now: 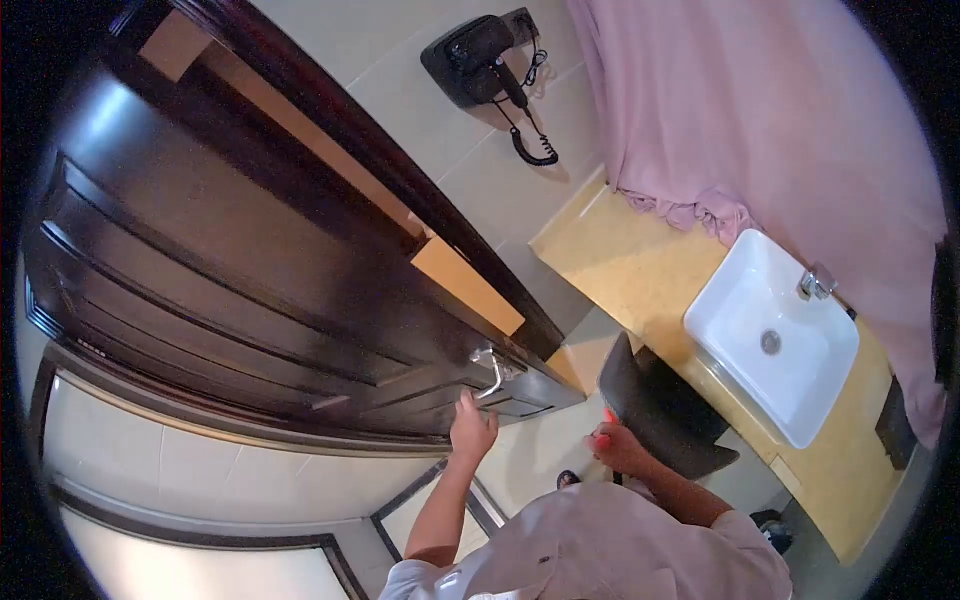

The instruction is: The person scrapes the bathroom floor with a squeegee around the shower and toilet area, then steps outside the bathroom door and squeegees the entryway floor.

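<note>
A dark brown panelled door (pixel 250 240) stands partly open on the left, with a silver lever handle (pixel 490 372) near its edge. My left hand (pixel 473 428) is just below the handle, its fingertips at or very near the lever's end; whether they touch cannot be made out. My right hand (pixel 615 446) is closed around a small red object (pixel 602 438), mostly hidden by the fingers, in front of a dark grey chair (pixel 655 410).
A yellow counter (pixel 640 270) with a white basin (pixel 775 335) and a chrome tap (pixel 817 282) stands on the right. Above hangs a pink curtain (pixel 780 120). A black hair dryer (pixel 510 82) is mounted on the tiled wall. A dark frame edges the doorway.
</note>
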Demonstrator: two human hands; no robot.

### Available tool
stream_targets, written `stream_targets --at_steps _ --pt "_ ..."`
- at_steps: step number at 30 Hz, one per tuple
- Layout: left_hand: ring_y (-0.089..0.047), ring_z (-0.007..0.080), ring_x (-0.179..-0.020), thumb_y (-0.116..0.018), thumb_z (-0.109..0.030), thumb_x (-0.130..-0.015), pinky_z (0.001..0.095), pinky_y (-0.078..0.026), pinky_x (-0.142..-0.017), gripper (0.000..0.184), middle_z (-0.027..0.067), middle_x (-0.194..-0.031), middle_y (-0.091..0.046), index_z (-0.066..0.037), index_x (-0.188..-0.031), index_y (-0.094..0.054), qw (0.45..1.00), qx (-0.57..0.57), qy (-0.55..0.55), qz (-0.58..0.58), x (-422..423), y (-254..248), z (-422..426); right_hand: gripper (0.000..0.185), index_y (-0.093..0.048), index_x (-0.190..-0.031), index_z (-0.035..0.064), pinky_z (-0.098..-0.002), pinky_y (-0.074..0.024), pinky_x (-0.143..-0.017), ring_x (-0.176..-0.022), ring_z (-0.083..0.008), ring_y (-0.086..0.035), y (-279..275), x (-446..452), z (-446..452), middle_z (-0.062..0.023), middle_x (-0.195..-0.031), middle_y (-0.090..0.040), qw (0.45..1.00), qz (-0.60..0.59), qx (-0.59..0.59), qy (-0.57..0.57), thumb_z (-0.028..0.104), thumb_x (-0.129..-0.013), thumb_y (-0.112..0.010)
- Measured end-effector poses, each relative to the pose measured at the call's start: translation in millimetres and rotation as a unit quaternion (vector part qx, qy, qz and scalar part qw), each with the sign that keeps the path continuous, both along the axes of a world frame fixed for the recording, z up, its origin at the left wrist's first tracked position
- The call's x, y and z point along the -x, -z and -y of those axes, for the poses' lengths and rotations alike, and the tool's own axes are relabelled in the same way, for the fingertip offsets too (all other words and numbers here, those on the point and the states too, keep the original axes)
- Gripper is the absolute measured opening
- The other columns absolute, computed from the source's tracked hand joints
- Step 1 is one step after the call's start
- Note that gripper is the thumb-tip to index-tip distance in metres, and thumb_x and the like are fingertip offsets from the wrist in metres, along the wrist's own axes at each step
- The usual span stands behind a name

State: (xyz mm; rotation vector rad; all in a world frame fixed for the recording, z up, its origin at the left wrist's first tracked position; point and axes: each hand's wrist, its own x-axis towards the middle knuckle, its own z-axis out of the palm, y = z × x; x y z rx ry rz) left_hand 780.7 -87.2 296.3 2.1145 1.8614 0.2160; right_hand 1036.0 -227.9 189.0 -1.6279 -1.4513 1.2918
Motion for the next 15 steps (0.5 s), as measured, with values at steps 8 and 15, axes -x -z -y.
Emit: stream_targets --at_steps 8,15 --pt "-0.054 0.0418 -0.107 -0.070 -0.020 -0.077 0.0453 -0.046 -0.087 0.074 0.0249 -0.124 -0.048 -0.006 -0.134 -0.025 0.996 0.037 -0.083 0.020 29 5 85 0.027 -0.055 -0.072 0.0025 -0.0410 -0.0466 -0.065 -0.072 -0.0323 -0.060 -18 1 6 -0.0162 -0.072 -0.059 0.994 -0.033 -0.094 -0.035 0.026 -0.083 -0.063" --pt "-0.058 0.0410 -0.100 -0.067 -0.017 -0.075 0.0460 -0.049 -0.079 0.061 0.0229 -0.110 -0.057 -0.006 -0.128 -0.038 0.969 0.106 -0.220 0.036 41 -8 152 0.017 -0.053 -0.074 0.0027 -0.0343 -0.0451 -0.061 -0.064 -0.0209 -0.056 -24 -19 3 -0.0096 -0.070 -0.058 0.991 -0.107 -0.072 -0.037 0.006 -0.079 -0.069"
